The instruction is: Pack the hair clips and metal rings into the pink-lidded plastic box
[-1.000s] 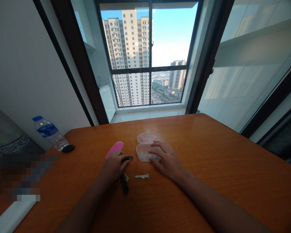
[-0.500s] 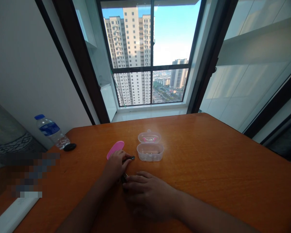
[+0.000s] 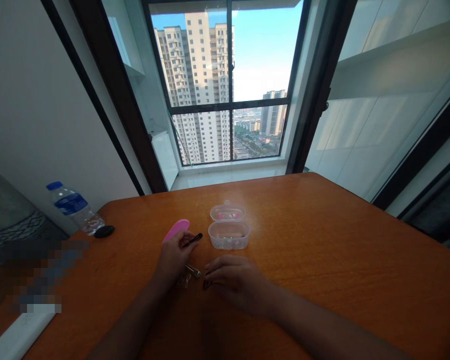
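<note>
My left hand (image 3: 174, 255) is closed in a pinch on a slim dark clip-like piece (image 3: 193, 240), held up off the table beside a pink oval piece (image 3: 176, 228). To its right, my right hand (image 3: 236, 280) has its fingers curled down and closed on a small dark looped piece (image 3: 207, 284) at the fingertips. On the table between the hands lie a shiny metal piece (image 3: 193, 271) and a few small thin bits (image 3: 187, 281), too small to name. A clear plastic box (image 3: 229, 242) stands just beyond, its lid tipped back with pink marks on it.
The brown wooden table (image 3: 322, 240) reaches to a window. At its left edge a water bottle (image 3: 75, 207) with a blue cap leans beside a round black object (image 3: 104, 231). A white strip (image 3: 22, 332) runs along the lower left.
My right hand has moved right, away from the left one, with the small dark looped piece. The left hand has lifted its dark piece slightly. The shiny metal piece now shows between them.
</note>
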{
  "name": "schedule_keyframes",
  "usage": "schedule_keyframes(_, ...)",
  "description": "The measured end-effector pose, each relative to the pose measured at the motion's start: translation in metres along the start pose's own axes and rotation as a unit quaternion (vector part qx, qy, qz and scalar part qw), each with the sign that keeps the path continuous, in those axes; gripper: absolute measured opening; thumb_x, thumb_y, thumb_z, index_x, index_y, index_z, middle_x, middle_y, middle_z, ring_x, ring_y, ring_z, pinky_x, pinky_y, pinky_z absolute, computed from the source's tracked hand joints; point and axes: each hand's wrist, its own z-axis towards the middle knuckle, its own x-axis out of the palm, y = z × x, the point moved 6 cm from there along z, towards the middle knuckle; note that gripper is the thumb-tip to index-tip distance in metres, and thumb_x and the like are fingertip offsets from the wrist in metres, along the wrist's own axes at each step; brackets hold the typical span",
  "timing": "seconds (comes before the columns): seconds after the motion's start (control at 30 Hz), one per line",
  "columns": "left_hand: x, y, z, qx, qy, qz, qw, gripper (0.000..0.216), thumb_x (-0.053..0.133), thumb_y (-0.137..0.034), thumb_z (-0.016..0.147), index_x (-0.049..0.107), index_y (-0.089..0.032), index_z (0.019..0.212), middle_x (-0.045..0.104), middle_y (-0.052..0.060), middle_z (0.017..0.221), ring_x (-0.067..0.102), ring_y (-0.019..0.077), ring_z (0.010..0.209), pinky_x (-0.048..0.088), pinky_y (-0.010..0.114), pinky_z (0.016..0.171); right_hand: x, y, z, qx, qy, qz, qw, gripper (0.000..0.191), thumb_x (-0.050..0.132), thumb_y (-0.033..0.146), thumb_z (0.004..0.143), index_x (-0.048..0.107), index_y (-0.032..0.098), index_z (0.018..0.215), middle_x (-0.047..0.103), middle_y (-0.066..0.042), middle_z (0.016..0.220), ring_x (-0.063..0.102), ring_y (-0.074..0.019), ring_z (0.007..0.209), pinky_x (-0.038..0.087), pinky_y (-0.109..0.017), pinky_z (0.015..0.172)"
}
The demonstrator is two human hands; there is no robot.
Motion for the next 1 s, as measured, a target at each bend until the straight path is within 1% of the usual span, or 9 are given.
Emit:
schedule_keyframes(0.07, 0.001, 0.005, 0.000, -0.038, -0.022, -0.095, 0.994, 0.027, 0.077, -0.037, 0.072, 0.069, -0.016, 0.088, 0.075, 0.006, 0.088, 0.070, 0.0216, 0.082, 0.054, 0.031, 0.078, -0.007, -0.017, -0.002, 0.101, -0.085, 0.100, 0.986, 0.010, 0.067, 0.018, 0.083, 0.075, 0.020, 0.090, 0.074, -0.006, 0.095, 0.071, -0.0172, 0.087, 0.056, -0.028, 0.078)
schedule_keyframes(0.13, 0.003, 0.010, 0.000, -0.067, -0.034, -0.177, 0.981, 0.034, 0.081, -0.037, 0.068, 0.070, -0.014, 0.090, 0.077, 0.008, 0.092, 0.072, 0.0223, 0.086, 0.055, 0.032, 0.081, -0.009, -0.032, -0.006, 0.184, -0.144, 0.194, 0.953, 0.005, 0.073, 0.022, 0.079, 0.073, 0.019, 0.083, 0.074, -0.005, 0.087, 0.071, -0.0171, 0.080, 0.056, -0.028, 0.072)
schedule_keyframes(0.2, 0.005, 0.011, -0.001, -0.086, -0.042, -0.236, 0.967, 0.039, 0.084, -0.036, 0.065, 0.071, -0.013, 0.094, 0.077, 0.010, 0.098, 0.072, 0.0233, 0.093, 0.056, 0.034, 0.087, -0.008, -0.044, -0.009, 0.246, -0.184, 0.265, 0.914, 0.014, 0.077, 0.026, 0.075, 0.071, 0.018, 0.085, 0.073, -0.003, 0.078, 0.070, -0.0153, 0.072, 0.055, -0.025, 0.066)
schedule_keyframes(0.27, 0.006, 0.007, -0.003, -0.094, -0.052, -0.275, 0.955, 0.044, 0.086, -0.034, 0.062, 0.071, -0.013, 0.099, 0.077, 0.011, 0.102, 0.073, 0.0238, 0.095, 0.057, 0.035, 0.089, -0.012, -0.048, -0.011, 0.277, -0.227, 0.301, 0.884, 0.028, 0.082, 0.026, 0.069, 0.070, 0.019, 0.093, 0.072, -0.001, 0.075, 0.068, -0.0125, 0.067, 0.053, -0.022, 0.063)
schedule_keyframes(0.37, 0.008, -0.004, -0.009, -0.098, -0.046, -0.308, 0.945, 0.049, 0.086, -0.035, 0.063, 0.070, -0.012, 0.104, 0.078, 0.011, 0.093, 0.075, 0.0243, 0.086, 0.059, 0.037, 0.087, -0.023, -0.045, -0.011, 0.282, -0.281, 0.322, 0.859, 0.044, 0.088, 0.025, 0.061, 0.070, 0.018, 0.101, 0.073, -0.002, 0.084, 0.068, -0.0120, 0.071, 0.054, -0.022, 0.067)
schedule_keyframes(0.53, 0.019, -0.030, -0.023, -0.093, 0.017, -0.365, 0.926, 0.052, 0.081, -0.038, 0.073, 0.065, -0.012, 0.115, 0.079, 0.011, 0.085, 0.076, 0.0262, 0.084, 0.059, 0.041, 0.088, -0.029, -0.038, -0.011, 0.287, -0.285, 0.338, 0.850, 0.033, 0.089, 0.027, 0.061, 0.074, 0.016, 0.089, 0.076, -0.005, 0.085, 0.070, -0.0140, 0.077, 0.055, -0.024, 0.074)
schedule_keyframes(0.7, 0.029, -0.043, -0.034, -0.077, 0.074, -0.363, 0.926, 0.033, 0.078, -0.037, 0.077, 0.071, -0.014, 0.099, 0.079, 0.011, 0.088, 0.075, 0.0250, 0.084, 0.058, 0.037, 0.084, -0.028, -0.042, -0.012, 0.285, -0.284, 0.338, 0.851, 0.031, 0.088, 0.028, 0.063, 0.076, 0.018, 0.089, 0.076, -0.003, 0.078, 0.068, -0.0121, 0.067, 0.052, -0.020, 0.062)
schedule_keyframes(0.83, 0.037, -0.040, -0.036, -0.083, 0.104, -0.352, 0.926, 0.025, 0.083, -0.030, 0.071, 0.073, -0.014, 0.087, 0.079, 0.010, 0.090, 0.074, 0.0226, 0.085, 0.058, 0.031, 0.080, -0.030, -0.046, -0.015, 0.294, -0.308, 0.336, 0.840, 0.033, 0.090, 0.028, 0.059, 0.076, 0.016, 0.086, 0.077, -0.005, 0.081, 0.069, -0.0135, 0.067, 0.049, -0.019, 0.053)
schedule_keyframes(1.0, 0.043, -0.033, -0.036, -0.120, 0.108, -0.350, 0.923, 0.028, 0.087, -0.029, 0.065, 0.073, -0.012, 0.082, 0.077, 0.006, 0.074, 0.071, 0.0172, 0.065, 0.057, 0.027, 0.066, -0.031, -0.050, -0.017, 0.318, -0.318, 0.325, 0.832, 0.039, 0.092, 0.029, 0.054, 0.075, 0.014, 0.085, 0.076, -0.007, 0.081, 0.067, -0.0146, 0.063, 0.046, -0.018, 0.045)
